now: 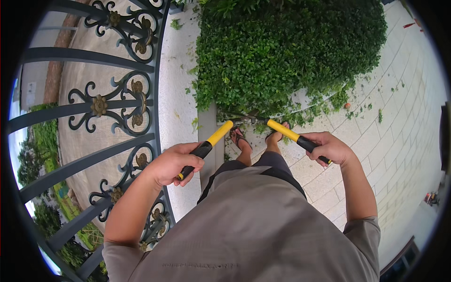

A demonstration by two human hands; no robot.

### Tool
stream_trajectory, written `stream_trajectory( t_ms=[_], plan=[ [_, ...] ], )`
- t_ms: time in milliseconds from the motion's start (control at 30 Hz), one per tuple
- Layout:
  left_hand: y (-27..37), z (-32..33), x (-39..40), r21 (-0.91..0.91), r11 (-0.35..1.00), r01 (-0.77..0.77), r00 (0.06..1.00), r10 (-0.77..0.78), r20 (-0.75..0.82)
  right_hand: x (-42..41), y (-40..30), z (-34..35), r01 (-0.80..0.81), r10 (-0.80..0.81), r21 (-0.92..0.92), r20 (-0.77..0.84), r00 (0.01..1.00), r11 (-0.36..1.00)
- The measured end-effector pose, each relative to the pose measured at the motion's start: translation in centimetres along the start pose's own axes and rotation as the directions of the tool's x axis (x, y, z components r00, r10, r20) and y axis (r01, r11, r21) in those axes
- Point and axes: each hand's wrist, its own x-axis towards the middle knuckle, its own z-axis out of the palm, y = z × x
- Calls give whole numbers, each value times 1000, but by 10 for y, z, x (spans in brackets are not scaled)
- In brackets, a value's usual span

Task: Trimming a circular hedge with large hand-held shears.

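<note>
A pair of hedge shears [220, 133] with yellow handles and black grips spans the space between my hands. My left hand [181, 163] is wrapped around one black grip, and my right hand [326, 148] grasps the other. The handles spread apart towards me. At the pivot [252, 116] the metal meets just beyond my feet, by the near lower edge of a trimmed green hedge [282, 53]. One blade points left along the hedge's near corner. Leaves and shadow partly hide the blades, so their exact opening is unclear.
A dark metal fence [84, 111] with scrollwork and bronze-coloured flowers runs along my left above a pale ledge [178, 105]. Leaf clippings [340, 100] and a small reddish round object [347, 105] lie on the paving [366, 130]. My sandalled feet [241, 138] stand close to the hedge.
</note>
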Motion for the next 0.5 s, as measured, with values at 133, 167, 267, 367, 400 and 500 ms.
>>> stream_trajectory(
  t_ms=[133,167,267,367,400,500],
  plan=[
    [-15,5,73,-78,997,-9,1000,11,26,45,-10,-5,34,-35,97,8,999,995],
    [-25,20,97,-110,994,-6,1000,3,-23,66,-16,34,57,-59,-26,-95,994,998],
    [-38,70,113,43,998,-34,983,41,-181,100,13,115,-12,-18,-125,-233,972,992],
    [-68,34,78,-46,999,-4,1000,4,-11,57,23,86,-52,36,-132,-123,992,990],
    [-75,9,70,-90,996,-17,998,23,57,46,38,58,-46,39,-78,-88,995,996],
    [-78,-23,45,-41,999,1,997,2,74,37,40,11,-18,18,-11,-38,999,1000]
  ],
)
